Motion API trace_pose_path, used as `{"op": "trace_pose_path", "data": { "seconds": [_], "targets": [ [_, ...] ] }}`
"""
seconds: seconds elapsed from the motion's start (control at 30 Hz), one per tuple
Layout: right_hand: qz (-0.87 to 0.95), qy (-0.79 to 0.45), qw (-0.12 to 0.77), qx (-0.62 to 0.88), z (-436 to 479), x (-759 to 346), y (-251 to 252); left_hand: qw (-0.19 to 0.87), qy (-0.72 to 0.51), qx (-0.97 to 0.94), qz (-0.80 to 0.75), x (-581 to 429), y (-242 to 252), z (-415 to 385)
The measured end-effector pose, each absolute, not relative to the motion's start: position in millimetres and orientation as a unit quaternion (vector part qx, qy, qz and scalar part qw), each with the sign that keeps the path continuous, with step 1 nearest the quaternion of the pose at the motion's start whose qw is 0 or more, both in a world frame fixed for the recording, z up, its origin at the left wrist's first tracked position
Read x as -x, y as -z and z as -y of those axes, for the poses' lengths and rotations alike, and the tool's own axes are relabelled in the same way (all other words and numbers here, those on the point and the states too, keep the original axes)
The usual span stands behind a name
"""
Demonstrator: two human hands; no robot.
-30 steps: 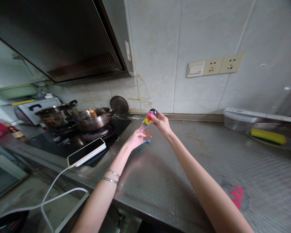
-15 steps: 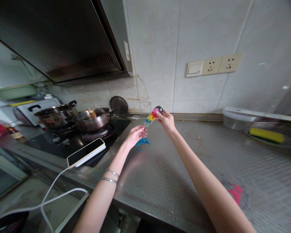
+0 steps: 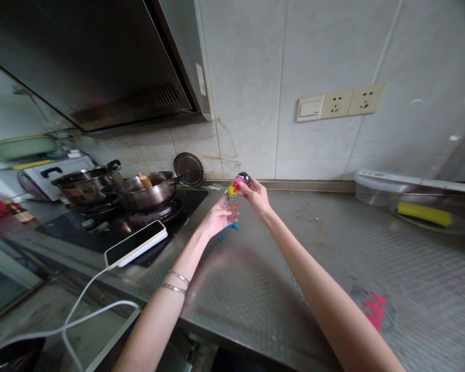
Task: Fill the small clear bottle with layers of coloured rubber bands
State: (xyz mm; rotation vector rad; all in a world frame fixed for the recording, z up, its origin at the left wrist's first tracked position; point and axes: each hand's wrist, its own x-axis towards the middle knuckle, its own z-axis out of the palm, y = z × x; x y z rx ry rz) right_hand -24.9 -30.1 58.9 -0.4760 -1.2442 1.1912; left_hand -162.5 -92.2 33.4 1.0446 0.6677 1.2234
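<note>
A small clear tube (image 3: 233, 188) with a dark rounded end holds layers of pink, yellow and blue bits. My right hand (image 3: 257, 196) is closed around its upper, dark end, and the tube tilts down to the left. At the lower end is my left hand (image 3: 218, 216), its fingers spread apart. The fingers partly hide that end, so I cannot tell whether they touch it. Beneath my left hand, small blue pieces (image 3: 232, 226) lie on the metal counter (image 3: 294, 258), partly covered by the hand.
At the left, a steel pan (image 3: 147, 191) and a steel pot (image 3: 83, 183) stand on the black stove (image 3: 73, 222). A phone (image 3: 135, 243) with a white cable lies at the stove's front edge. Clear containers and a yellow sponge (image 3: 424, 214) are at the right.
The tube and my right hand have moved slightly left and down. My left hand's fingers have spread and now cover more of the blue pieces and the tube's lower end.
</note>
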Motion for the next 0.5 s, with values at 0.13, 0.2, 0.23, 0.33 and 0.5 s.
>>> {"op": "trace_pose_path", "data": {
  "seconds": [0.13, 0.2, 0.23, 0.33, 0.5],
  "targets": [
    [0.551, -0.525, 0.612, 0.215, 29, 21, -58, 0.629, -0.535, -0.474, -0.304, 165, -27, 85],
    [0.553, -0.530, 0.605, 0.218, 28, 20, -59, 0.613, -0.551, -0.480, -0.301, 165, -25, 83],
    [0.553, -0.531, 0.603, 0.218, 28, 19, -59, 0.604, -0.559, -0.482, -0.299, 165, -24, 82],
    [0.548, -0.535, 0.603, 0.225, 25, 17, -59, 0.583, -0.578, -0.488, -0.296, 166, -24, 80],
    [0.531, -0.535, 0.612, 0.241, 21, 16, -59, 0.549, -0.593, -0.488, -0.330, 170, -25, 78]
  ]
}}
